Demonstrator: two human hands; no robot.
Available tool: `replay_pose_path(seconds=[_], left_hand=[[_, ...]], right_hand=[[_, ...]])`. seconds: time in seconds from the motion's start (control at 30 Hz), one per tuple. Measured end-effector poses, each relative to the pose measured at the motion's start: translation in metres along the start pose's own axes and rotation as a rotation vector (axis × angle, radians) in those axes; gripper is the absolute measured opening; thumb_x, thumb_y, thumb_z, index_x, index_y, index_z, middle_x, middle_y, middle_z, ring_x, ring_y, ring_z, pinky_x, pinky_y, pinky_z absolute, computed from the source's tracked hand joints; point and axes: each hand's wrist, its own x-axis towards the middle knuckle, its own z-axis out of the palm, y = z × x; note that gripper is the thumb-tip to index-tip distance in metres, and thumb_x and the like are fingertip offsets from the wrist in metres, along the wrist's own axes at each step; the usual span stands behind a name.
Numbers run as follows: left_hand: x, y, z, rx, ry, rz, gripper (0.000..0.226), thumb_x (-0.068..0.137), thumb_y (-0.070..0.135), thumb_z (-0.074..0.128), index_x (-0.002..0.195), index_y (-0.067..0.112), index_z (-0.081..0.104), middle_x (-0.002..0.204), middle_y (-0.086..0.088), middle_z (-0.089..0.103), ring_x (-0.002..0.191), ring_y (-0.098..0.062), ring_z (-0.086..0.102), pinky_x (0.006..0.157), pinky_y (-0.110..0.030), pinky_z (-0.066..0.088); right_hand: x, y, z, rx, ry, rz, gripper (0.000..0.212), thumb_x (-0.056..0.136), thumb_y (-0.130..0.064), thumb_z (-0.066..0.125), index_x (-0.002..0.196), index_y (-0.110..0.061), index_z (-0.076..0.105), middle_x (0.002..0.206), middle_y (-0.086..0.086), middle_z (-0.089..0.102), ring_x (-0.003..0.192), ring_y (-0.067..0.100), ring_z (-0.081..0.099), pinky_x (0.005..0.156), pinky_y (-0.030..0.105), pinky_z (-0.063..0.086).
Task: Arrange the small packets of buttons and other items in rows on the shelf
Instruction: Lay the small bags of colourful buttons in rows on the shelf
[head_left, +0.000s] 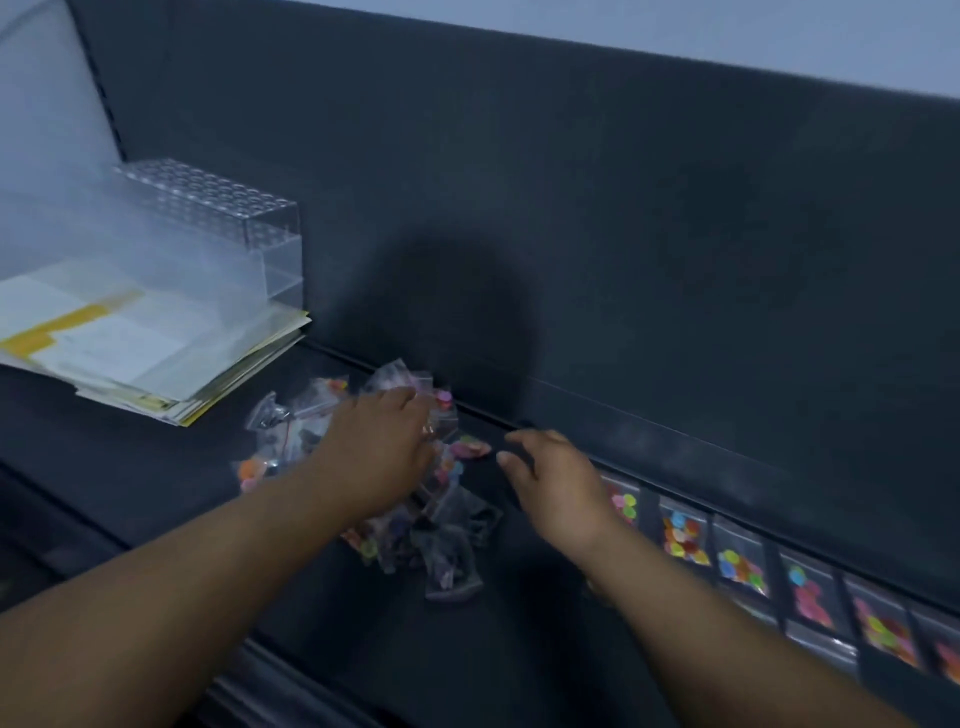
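A loose pile of small clear packets (447, 545) with coloured buttons lies on the dark shelf (519, 649). My left hand (379, 447) rests on top of the pile, its fingers curled into the packets near the back. Whether it grips one is unclear. My right hand (550, 478) hovers just right of the pile with fingers relaxed and spread, holding nothing. One pink packet (470, 447) lies between the two hands. A row of packets (737, 564) with bright buttons runs along the shelf's back edge to the right.
A stack of papers (145, 353) sits at the left of the shelf with a clear plastic box (244, 228) behind it. A dark back panel (623, 234) rises behind the shelf. The shelf's front lip (270, 691) runs below my arms.
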Motion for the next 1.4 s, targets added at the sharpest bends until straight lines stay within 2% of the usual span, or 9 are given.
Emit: replay_pose_path(seconds=[0.23,0.4,0.5,0.7,0.83,0.93,1.1,1.27,1.4], left_hand=[[0.057,-0.023,0.013,-0.089,-0.003,-0.01,0.047,0.092,0.035,0.046,0.137,0.02,0.045,0.137,-0.006,0.05,0.125,-0.028,0.046,0.1,-0.036,0.037],[0.097,-0.037,0.022,-0.097,-0.009,-0.031,0.024,0.09,0.034,0.048,0.101,0.015,0.059,0.11,-0.008,0.062,0.106,-0.032,0.055,0.084,-0.036,0.04],[0.115,-0.042,0.026,-0.074,-0.085,-0.069,0.029,0.092,0.038,0.048,0.11,0.019,0.061,0.116,-0.007,0.062,0.11,-0.032,0.054,0.085,-0.035,0.037],[0.122,-0.041,0.033,-0.141,-0.215,-0.095,0.02,0.084,0.016,0.055,0.102,0.021,0.065,0.111,-0.003,0.061,0.104,-0.026,0.056,0.089,-0.035,0.045],[0.117,-0.041,0.023,-0.374,-0.115,-0.116,0.02,0.083,0.011,0.054,0.071,0.026,0.059,0.084,0.005,0.063,0.09,-0.021,0.061,0.077,-0.032,0.048],[0.111,-0.035,0.009,-0.653,-0.019,-0.168,0.021,0.084,0.008,0.053,0.069,0.019,0.062,0.071,0.007,0.063,0.07,-0.007,0.061,0.057,-0.022,0.045],[0.096,-0.011,-0.025,-0.997,0.06,-0.224,0.014,0.084,0.004,0.058,0.072,0.01,0.062,0.077,-0.01,0.068,0.074,-0.024,0.064,0.068,-0.038,0.056],[0.069,0.04,-0.041,-1.282,-0.174,-0.31,0.016,0.09,0.005,0.052,0.076,0.012,0.052,0.078,-0.014,0.064,0.067,-0.027,0.064,0.054,-0.033,0.057],[0.052,0.084,-0.041,-1.328,-0.269,-0.259,0.016,0.093,0.009,0.052,0.078,0.014,0.051,0.073,-0.01,0.065,0.059,-0.02,0.064,0.045,-0.024,0.052]], right_hand=[[0.047,-0.003,0.027,0.089,-0.058,0.143,0.04,0.093,-0.033,0.055,0.129,-0.015,0.055,0.128,0.005,0.054,0.113,0.02,0.055,0.09,0.021,0.04],[0.066,-0.001,0.039,0.091,-0.119,0.154,0.046,0.09,-0.036,0.059,0.13,-0.016,0.053,0.129,0.004,0.05,0.114,0.019,0.053,0.089,0.02,0.04],[0.071,-0.002,0.042,0.046,-0.159,0.111,0.049,0.087,-0.036,0.064,0.129,-0.014,0.054,0.123,0.005,0.047,0.11,0.021,0.054,0.086,0.019,0.04],[0.073,0.003,0.045,0.077,-0.126,0.062,0.01,0.088,-0.023,0.063,0.097,-0.021,0.067,0.1,-0.002,0.053,0.094,0.018,0.057,0.079,0.023,0.044],[0.072,0.003,0.043,0.393,-0.092,0.144,0.014,0.088,-0.025,0.063,0.075,-0.029,0.065,0.08,-0.006,0.065,0.075,0.011,0.059,0.072,0.027,0.048],[0.066,-0.001,0.031,0.653,-0.067,0.209,0.021,0.091,-0.024,0.061,0.07,-0.025,0.064,0.067,-0.006,0.058,0.062,0.008,0.05,0.064,0.023,0.041],[0.042,-0.004,-0.002,1.089,-0.138,0.426,0.015,0.096,-0.015,0.049,0.093,-0.021,0.062,0.068,-0.006,0.064,0.061,0.008,0.058,0.061,0.022,0.044],[0.008,0.006,-0.043,1.45,-0.193,0.555,0.028,0.097,-0.034,0.04,0.09,-0.016,0.06,0.073,0.002,0.066,0.061,0.014,0.062,0.062,0.026,0.046],[-0.022,0.026,-0.062,1.322,-0.102,0.496,0.012,0.093,-0.028,0.055,0.092,-0.017,0.059,0.073,0.0,0.067,0.06,0.009,0.061,0.057,0.021,0.049]])
